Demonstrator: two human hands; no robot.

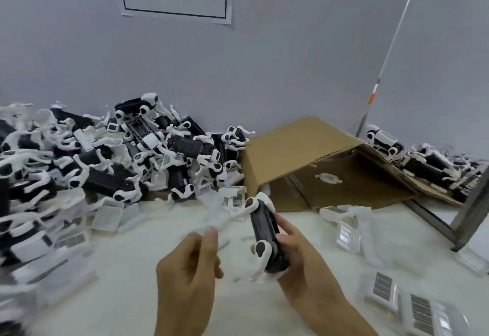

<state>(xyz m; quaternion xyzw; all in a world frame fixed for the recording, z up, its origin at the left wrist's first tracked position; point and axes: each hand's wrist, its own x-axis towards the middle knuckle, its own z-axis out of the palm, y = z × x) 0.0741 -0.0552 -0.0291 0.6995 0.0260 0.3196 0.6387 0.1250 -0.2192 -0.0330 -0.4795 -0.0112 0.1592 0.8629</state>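
Note:
My right hand [299, 253] grips a black toy robot-dog body with white legs [264, 232] above the white table, fingers curled round its far side. My left hand [190, 269] is beside it to the left, thumb and fingers pinching a blurred clear plastic piece [219, 219] that reaches up toward the toy's upper leg. The plastic piece is too blurred to make out in detail.
A big heap of the same black-and-white toy dogs [119, 155] fills the left and back. An open cardboard box [317, 166] lies on its side behind the hands. Clear packets with barcode labels [397, 293] lie at the right, near a metal frame [465, 219].

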